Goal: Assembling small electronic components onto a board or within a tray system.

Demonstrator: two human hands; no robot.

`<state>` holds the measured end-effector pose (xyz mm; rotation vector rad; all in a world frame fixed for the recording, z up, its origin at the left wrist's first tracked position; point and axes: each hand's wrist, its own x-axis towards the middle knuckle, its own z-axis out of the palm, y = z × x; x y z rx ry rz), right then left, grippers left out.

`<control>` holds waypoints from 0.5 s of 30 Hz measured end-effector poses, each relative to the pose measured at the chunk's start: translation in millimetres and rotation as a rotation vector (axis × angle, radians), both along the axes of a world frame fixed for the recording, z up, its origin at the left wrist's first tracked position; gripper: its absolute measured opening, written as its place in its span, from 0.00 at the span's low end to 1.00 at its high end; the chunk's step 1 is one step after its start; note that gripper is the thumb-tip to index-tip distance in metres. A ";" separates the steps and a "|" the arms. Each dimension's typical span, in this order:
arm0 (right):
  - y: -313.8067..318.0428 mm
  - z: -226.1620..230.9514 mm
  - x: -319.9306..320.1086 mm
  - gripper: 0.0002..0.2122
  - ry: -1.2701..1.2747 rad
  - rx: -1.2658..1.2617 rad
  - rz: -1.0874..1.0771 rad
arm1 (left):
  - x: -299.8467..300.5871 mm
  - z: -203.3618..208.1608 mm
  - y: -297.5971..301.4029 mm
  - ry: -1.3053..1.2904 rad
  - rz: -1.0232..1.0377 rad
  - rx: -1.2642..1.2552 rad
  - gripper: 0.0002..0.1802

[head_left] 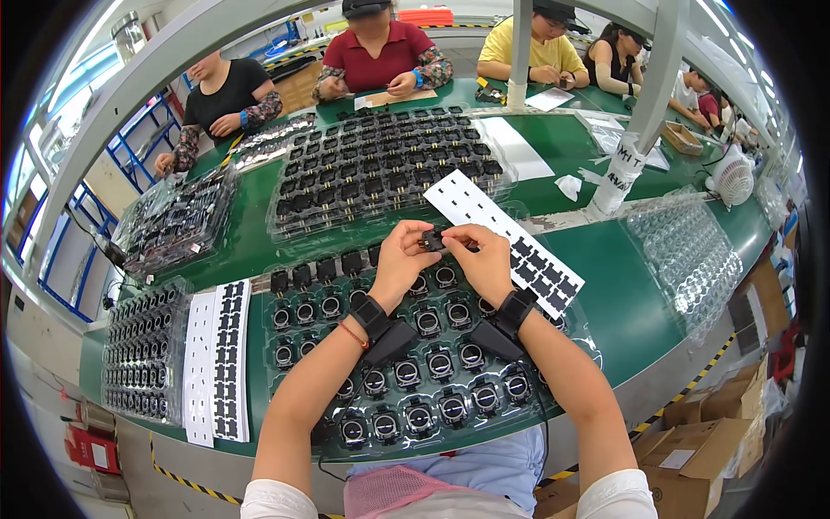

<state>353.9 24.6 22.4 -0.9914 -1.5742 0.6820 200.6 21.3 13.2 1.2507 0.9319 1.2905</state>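
Between the fingertips of both hands is a small black plastic part (431, 240), held above the far edge of a clear tray. My left hand (401, 259) pinches its left side, and my right hand (484, 258) grips the right side. Below my wrists, the clear blister tray (285, 381) holds rows of black parts with round, ring-shaped faces (427, 323). Along its far row sit plain black parts (326, 269) without a visible ring. Partly behind my right hand lies a white sheet of black die-cut stickers (536, 270), slanting across the table.
A larger tray of black parts (372, 169) lies farther back. At the left are sticker sheets (216, 363), another filled tray (143, 355) and a stacked pile (177, 221). Empty clear trays (683, 251) and a white fan (733, 176) stand right, near a wrapped post (618, 177). Co-workers sit opposite.
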 end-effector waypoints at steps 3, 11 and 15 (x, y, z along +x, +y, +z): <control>1.0 -2.1 0.2 0.06 -0.013 0.021 -0.012 | 0.4 1.2 -0.1 -0.002 -0.005 -0.008 0.24; 0.3 -3.3 0.0 0.09 0.007 -0.038 0.017 | 0.8 4.2 -1.6 -0.076 0.070 0.043 0.16; -5.9 6.3 -3.0 0.12 0.023 0.035 0.031 | 0.2 0.1 -0.2 -0.132 0.258 0.083 0.10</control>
